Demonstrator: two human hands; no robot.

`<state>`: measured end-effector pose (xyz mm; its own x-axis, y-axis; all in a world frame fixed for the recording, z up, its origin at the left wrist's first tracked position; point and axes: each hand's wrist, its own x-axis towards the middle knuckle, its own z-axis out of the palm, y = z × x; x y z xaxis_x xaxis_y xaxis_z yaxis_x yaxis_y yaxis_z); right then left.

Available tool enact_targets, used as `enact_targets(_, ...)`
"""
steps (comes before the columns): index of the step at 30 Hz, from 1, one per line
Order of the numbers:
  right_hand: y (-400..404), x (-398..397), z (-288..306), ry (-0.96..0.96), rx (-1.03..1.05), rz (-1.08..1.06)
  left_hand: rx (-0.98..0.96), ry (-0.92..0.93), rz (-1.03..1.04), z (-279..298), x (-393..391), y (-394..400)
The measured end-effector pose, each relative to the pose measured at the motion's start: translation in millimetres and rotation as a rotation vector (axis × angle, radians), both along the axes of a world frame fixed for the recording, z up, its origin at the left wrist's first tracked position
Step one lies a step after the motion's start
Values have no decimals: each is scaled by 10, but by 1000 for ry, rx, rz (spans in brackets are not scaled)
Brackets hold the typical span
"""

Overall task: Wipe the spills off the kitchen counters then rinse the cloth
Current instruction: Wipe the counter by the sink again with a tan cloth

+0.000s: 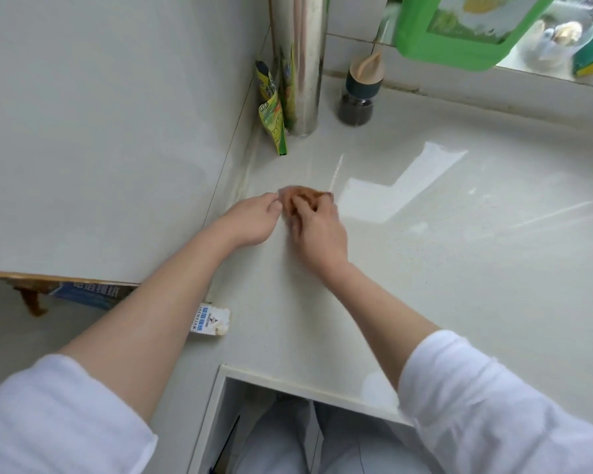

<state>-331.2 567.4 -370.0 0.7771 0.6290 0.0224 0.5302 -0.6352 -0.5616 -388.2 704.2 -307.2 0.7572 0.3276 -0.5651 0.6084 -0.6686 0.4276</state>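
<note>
Both hands meet over the pale surface (442, 268) a little above the centre of the view. The left hand (254, 220) pinches the left edge of a small brownish cloth (300, 196) between thumb and curled fingers. The right hand (319, 230) has its fingers curled over the cloth's other side, gripping it. The cloth is bunched and blurred, so I cannot tell whether it lies flat on the surface or is lifted just off it.

The likeliest fault, in my judgement, is a poor wipe: a cloth wadded this small covers little, and a spill could be smeared rather than lifted. No spill is plainly visible; bright glare lies on the surface at about 2 o'clock from the hands and could hide a wet patch, so part of the surface may be passed over.

A sweep toward 12 o'clock carries more risk. A dark spice jar with a pale pointed cap (356, 94) stands there near a shiny metal pipe (298, 63), and green and yellow sachets (273, 107) lean against the pipe at about 11 o'clock. A careless push could tip the jar or drag the sachets.

At about 7 o'clock from the hands a small printed box (210, 319) sits at the surface's edge, where a forearm could knock it off.
</note>
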Motion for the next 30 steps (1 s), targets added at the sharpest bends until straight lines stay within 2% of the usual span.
enact_targets(2, -35, -523, 54, 86, 39, 115, -15, 39, -58, 35, 79, 10)
enact_targets(4, -260, -1055, 99, 164, 76, 446, -15, 116, -163, 41, 73, -33)
enact_targets(6, -516, -1196, 105, 162, 47, 697, 14, 224, -224, 3, -14, -90)
enact_targets(7, -620, -1111, 99, 177, 20, 707, 39, 260, -242, -36, -73, -121)
enact_targets(9, -794, -848, 68, 170, -23, 549, 91, 254, -274, -133, -187, -151)
enact_targets(12, -912, -624, 43, 108, -27, 103, 141, 170, -305, -234, -345, -133)
enact_targets(14, -768, -834, 54, 85, -31, -9, 167, 150, -332, -241, -411, -145)
enact_targets(15, -675, -1030, 48, 89, -19, 30, 178, 153, -344, -239, -431, -157)
enact_targets(17, -579, -1487, 49, 134, 16, 259, 188, 190, -371, -220, -458, -186)
enact_targets(19, -695, -1767, 58, 163, 11, 506, 198, 222, -394, -198, -463, -186)
enact_targets(20, -835, -1776, 75, 177, -4, 554, 201, 231, -407, -192, -476, -194)
enact_targets(22, -1126, -1611, 96, 175, -30, 512, 216, 242, -424, -180, -506, -210)
enact_targets(25, -1435, -1295, 102, 163, -49, 189, 199, 231, -416, -163, -526, -247)
enact_targets(27, -1340, -1317, 103, 162, -58, 33, 175, 230, -403, -153, -512, -258)
enact_targets(28, -1213, -1415, 96, 161, -43, 45, 171, 232, -400, -154, -502, -249)
enact_targets(30, -979, -1724, 96, 175, -17, 236, 176, 235, -397, -159, -499, -243)
